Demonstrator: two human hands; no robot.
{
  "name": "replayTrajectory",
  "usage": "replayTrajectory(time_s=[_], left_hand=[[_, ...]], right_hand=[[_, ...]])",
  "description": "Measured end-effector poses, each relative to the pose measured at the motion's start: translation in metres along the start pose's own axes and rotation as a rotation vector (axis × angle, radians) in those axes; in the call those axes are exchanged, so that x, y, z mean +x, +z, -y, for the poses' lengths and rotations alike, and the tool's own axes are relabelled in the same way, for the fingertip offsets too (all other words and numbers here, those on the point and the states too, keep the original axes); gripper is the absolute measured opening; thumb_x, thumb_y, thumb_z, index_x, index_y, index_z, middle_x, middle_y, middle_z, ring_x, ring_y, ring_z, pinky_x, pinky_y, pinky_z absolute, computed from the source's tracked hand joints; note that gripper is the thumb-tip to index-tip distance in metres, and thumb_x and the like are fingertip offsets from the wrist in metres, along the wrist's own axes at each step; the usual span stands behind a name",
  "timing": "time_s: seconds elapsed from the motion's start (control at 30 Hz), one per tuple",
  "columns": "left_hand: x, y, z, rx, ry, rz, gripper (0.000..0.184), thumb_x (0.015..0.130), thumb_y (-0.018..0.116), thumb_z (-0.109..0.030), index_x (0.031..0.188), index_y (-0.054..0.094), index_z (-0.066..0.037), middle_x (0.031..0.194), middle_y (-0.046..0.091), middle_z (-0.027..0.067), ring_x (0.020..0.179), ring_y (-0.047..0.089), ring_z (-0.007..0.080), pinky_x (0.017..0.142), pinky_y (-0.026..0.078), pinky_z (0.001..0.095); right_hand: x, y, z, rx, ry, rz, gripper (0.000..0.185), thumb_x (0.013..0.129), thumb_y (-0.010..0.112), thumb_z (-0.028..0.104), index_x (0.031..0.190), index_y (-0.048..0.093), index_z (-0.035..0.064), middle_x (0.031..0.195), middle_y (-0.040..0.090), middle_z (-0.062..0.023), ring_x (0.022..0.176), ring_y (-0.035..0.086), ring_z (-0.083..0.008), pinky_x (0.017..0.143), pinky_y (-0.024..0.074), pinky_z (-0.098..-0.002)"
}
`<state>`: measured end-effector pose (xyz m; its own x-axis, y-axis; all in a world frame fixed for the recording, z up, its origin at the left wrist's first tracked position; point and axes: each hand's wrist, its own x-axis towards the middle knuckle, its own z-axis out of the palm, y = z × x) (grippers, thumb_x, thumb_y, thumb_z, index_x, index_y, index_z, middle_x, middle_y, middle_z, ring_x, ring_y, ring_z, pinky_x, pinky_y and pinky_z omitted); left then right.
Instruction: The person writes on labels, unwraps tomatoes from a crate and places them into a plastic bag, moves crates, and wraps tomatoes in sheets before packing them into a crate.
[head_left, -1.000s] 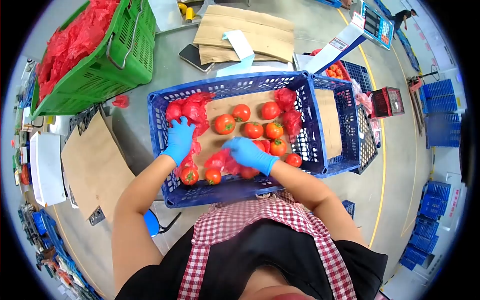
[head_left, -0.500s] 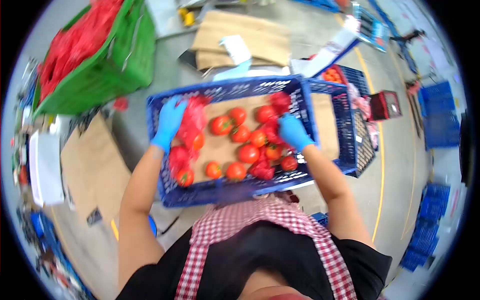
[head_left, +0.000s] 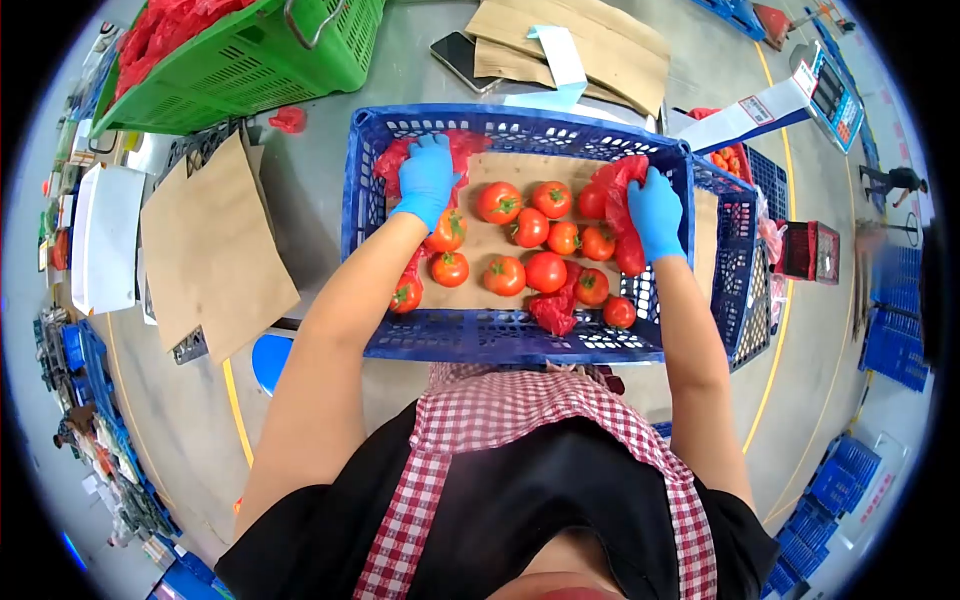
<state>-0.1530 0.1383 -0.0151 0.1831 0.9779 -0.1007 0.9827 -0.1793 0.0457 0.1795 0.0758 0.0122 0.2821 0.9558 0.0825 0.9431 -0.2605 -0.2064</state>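
Bare cardboard [head_left: 479, 297] shows near the blue crate's [head_left: 520, 116] near edge. Tomatoes [head_left: 546, 271] fill its middle. At the far left corner, the left hand [head_left: 427, 182] touches red plastic [head_left: 468, 148], grip unclear; by the right edge, the right hand [head_left: 656, 215] grasps a red bag [head_left: 627, 228].

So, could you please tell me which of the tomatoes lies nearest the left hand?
The tomato right beside the wrist of the left hand, on the side towards the person's body; every other one lies farther from that hand.

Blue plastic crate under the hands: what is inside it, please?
Round red tomatoes, crumpled red plastic and brown cardboard lining; anything under the plastic or cardboard is hidden.
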Motion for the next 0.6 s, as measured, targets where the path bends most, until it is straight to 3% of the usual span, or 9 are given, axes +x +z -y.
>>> replayTrajectory(time_s=[0.17, 0.2, 0.23, 0.33, 0.4, 0.43, 0.47, 0.5, 0.6], left_hand=[[-0.030, -0.017, -0.003, -0.123, 0.232, 0.189, 0.059, 0.069, 0.072, -0.031, 0.121, 0.049, -0.013, 0.110, 0.049, 0.0159, 0.093, 0.057, 0.0304, 0.069, 0.052, 0.0409], [-0.036, -0.016, -0.001, -0.133, 0.322, 0.243, 0.056, 0.070, 0.071, -0.030, 0.120, 0.051, -0.015, 0.111, 0.048, 0.0160, 0.094, 0.057, 0.0305, 0.071, 0.051, 0.0412], [-0.041, -0.013, -0.002, -0.149, 0.311, 0.179, 0.037, 0.074, 0.067, -0.026, 0.110, 0.061, -0.017, 0.111, 0.051, 0.0146, 0.095, 0.058, 0.0295, 0.075, 0.050, 0.0394], [-0.030, 0.049, 0.008, -0.244, 0.477, -0.083, 0.028, 0.075, 0.065, -0.023, 0.102, 0.065, -0.017, 0.107, 0.056, 0.0138, 0.096, 0.058, 0.0282, 0.077, 0.050, 0.0367], [-0.023, 0.030, 0.000, -0.527, 0.250, -0.002, 0.024, 0.079, 0.065, -0.023, 0.098, 0.066, -0.008, 0.096, 0.062, 0.0138, 0.089, 0.060, 0.0226, 0.075, 0.049, 0.0325], [-0.015, 0.026, 0.000, -0.719, 0.096, -0.006, 0.026, 0.080, 0.065, -0.023, 0.099, 0.065, -0.005, 0.094, 0.063, 0.0136, 0.087, 0.060, 0.0208, 0.074, 0.048, 0.0317], [-0.010, 0.018, 0.004, -0.903, -0.065, -0.006, 0.028, 0.080, 0.065, -0.022, 0.100, 0.063, -0.003, 0.092, 0.063, 0.0134, 0.085, 0.060, 0.0190, 0.074, 0.047, 0.0310], [-0.007, -0.004, 0.012, -0.999, -0.021, -0.095, 0.028, 0.081, 0.062, -0.020, 0.100, 0.060, 0.002, 0.091, 0.063, 0.0194, 0.081, 0.060, 0.0294, 0.069, 0.047, 0.0365], [0.000, -0.029, 0.045, -1.084, 0.121, -0.245, 0.031, 0.080, 0.062, -0.024, 0.099, 0.059, 0.001, 0.088, 0.062, 0.0191, 0.076, 0.061, 0.0315, 0.067, 0.047, 0.0384]], right_hand=[[0.008, 0.030, -0.007, -0.138, 0.021, 0.165, 0.056, 0.076, 0.064, 0.022, 0.129, 0.044, 0.0167, 0.118, 0.047, -0.0252, 0.083, 0.061, -0.0388, 0.070, 0.0515, -0.0438], [0.008, 0.028, -0.010, -0.107, -0.031, 0.153, 0.052, 0.076, 0.063, 0.018, 0.125, 0.048, 0.0160, 0.113, 0.049, -0.0246, 0.082, 0.061, -0.0386, 0.069, 0.0514, -0.0440], [0.006, 0.025, -0.013, -0.091, -0.101, 0.154, 0.047, 0.076, 0.063, 0.017, 0.121, 0.051, 0.0152, 0.111, 0.049, -0.0231, 0.082, 0.061, -0.0380, 0.069, 0.0511, -0.0440], [0.013, 0.035, -0.019, -0.108, -0.298, 0.165, 0.026, 0.079, 0.055, 0.014, 0.105, 0.057, 0.0115, 0.107, 0.050, -0.0220, 0.078, 0.061, -0.0374, 0.067, 0.0509, -0.0441], [0.019, 0.048, -0.022, -0.141, -0.368, 0.168, 0.022, 0.080, 0.052, 0.014, 0.101, 0.057, 0.0098, 0.107, 0.051, -0.0216, 0.077, 0.061, -0.0386, 0.067, 0.0505, -0.0451], [0.022, 0.061, -0.019, -0.017, -0.127, 0.146, 0.020, 0.080, 0.050, 0.012, 0.098, 0.057, 0.0076, 0.106, 0.052, -0.0208, 0.079, 0.060, -0.0400, 0.068, 0.0498, -0.0469], [0.021, 0.057, -0.018, -0.009, -0.106, 0.060, 0.019, 0.081, 0.049, 0.012, 0.097, 0.057, 0.0066, 0.106, 0.052, -0.0213, 0.079, 0.060, -0.0407, 0.069, 0.0493, -0.0474], [0.019, 0.044, -0.011, 0.004, -0.089, -0.027, 0.019, 0.081, 0.048, 0.012, 0.097, 0.057, 0.0056, 0.105, 0.052, -0.0218, 0.080, 0.059, -0.0414, 0.069, 0.0489, -0.0480], [0.012, 0.009, -0.006, 0.214, -0.019, -0.120, 0.018, 0.081, 0.047, 0.008, 0.094, 0.056, 0.0007, 0.101, 0.055, -0.0237, 0.083, 0.057, -0.0441, 0.072, 0.0472, -0.0467]])
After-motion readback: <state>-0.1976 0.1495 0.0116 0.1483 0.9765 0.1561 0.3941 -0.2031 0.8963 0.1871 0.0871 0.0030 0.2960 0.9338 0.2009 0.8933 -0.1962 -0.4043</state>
